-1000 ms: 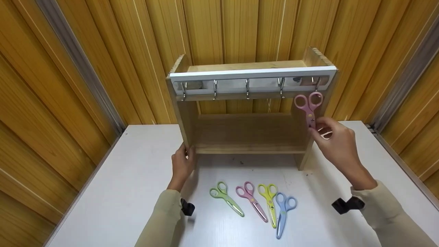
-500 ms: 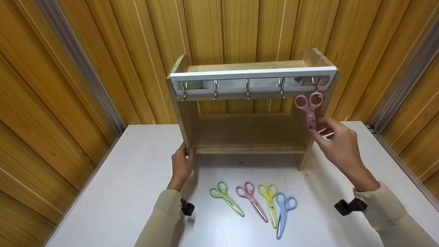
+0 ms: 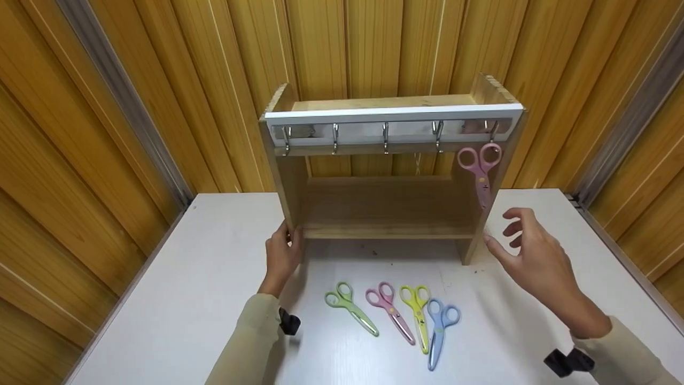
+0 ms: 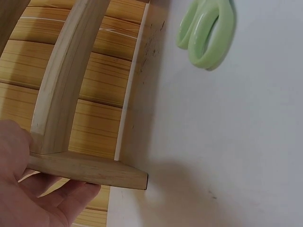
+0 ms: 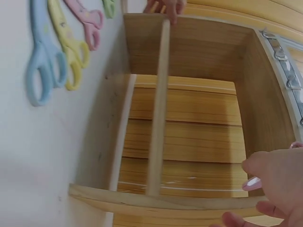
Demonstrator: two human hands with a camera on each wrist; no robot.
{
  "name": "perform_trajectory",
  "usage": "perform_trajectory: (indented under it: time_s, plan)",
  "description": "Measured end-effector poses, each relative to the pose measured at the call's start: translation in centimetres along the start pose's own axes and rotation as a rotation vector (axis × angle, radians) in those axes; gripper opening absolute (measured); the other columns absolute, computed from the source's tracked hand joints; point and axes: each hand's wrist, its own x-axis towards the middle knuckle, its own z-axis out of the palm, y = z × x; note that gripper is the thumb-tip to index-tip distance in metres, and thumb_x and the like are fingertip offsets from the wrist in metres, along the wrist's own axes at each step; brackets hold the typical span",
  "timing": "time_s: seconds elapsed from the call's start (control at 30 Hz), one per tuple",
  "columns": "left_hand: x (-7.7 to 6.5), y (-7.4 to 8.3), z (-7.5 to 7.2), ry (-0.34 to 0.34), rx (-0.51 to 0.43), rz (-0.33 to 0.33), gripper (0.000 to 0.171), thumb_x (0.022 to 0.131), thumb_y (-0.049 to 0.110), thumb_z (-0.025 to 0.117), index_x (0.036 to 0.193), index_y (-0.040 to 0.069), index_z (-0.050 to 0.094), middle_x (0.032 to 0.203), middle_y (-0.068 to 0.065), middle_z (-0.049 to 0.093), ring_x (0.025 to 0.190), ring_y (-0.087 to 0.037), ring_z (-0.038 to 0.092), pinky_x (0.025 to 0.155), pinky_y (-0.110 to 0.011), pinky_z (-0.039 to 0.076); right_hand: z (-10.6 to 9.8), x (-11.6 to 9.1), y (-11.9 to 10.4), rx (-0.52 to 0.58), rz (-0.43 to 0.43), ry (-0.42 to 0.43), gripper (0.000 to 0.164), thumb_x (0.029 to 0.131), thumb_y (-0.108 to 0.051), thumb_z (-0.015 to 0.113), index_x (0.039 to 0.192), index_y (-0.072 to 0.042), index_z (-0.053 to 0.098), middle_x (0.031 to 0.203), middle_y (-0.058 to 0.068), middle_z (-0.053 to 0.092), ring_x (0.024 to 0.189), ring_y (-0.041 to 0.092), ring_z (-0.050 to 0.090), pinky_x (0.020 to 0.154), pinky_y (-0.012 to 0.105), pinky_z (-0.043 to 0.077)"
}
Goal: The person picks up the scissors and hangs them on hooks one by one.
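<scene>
A small wooden shelf rack point(image 3: 390, 211) stands upright on the white table, its front rail point(image 3: 360, 130) carrying several metal hooks. My left hand point(image 3: 281, 259) grips the lower edge of the left side panel; up close in the left wrist view, the fingers point(image 4: 78, 196) wrap under that panel point(image 4: 90, 171). Pink scissors point(image 3: 482, 179) hang by one handle loop from the rightmost hook, blades down. Right of the rack and below these scissors, my right hand point(image 3: 542, 270) holds nothing, fingers loosely bent and thumb apart. In the right wrist view part of that hand point(image 5: 284, 177) covers the hanging scissors.
In front of the rack lie green scissors point(image 3: 352, 309), a second pink pair point(image 3: 395, 315), yellow scissors point(image 3: 421, 318) and blue scissors point(image 3: 438, 339), the last two close together. Wood-look panels point(image 3: 374, 48) close off the back and both sides of the white table point(image 3: 214, 278).
My right hand has let go of the hanging pink scissors and moved down and to the right. The scissors stay on the hook. My left hand keeps its grip on the rack.
</scene>
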Motion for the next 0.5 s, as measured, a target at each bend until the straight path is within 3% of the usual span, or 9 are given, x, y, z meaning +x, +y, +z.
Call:
perform_trajectory:
  time_s: [0.3,0.5]
  plan:
    - [0.0,0.1,-0.1,-0.007,-0.009,-0.011,0.04,0.106,0.013,0.057,0.141,-0.004,0.057,0.131,-0.023,0.066,0.113,-0.034,0.07,0.092,-0.047,0.058,2.5,-2.8,0.0,-0.047,0.055,-0.251,0.059,0.093,-0.032,0.078,0.136,-0.009,0.046,0.098,0.011,0.067,0.078,0.024,0.063,0.057,0.033,0.048]
    - [-0.1,0.2,-0.1,-0.01,-0.011,-0.01,0.039,0.106,0.014,0.057,0.141,-0.003,0.057,0.133,-0.023,0.065,0.115,-0.034,0.069,0.093,-0.048,0.057,4.2,-4.4,-0.5,-0.024,0.067,-0.353,0.043,0.092,-0.03,0.078,0.122,-0.012,0.053,0.086,0.002,0.066,0.067,0.015,0.056,0.055,0.032,0.045]
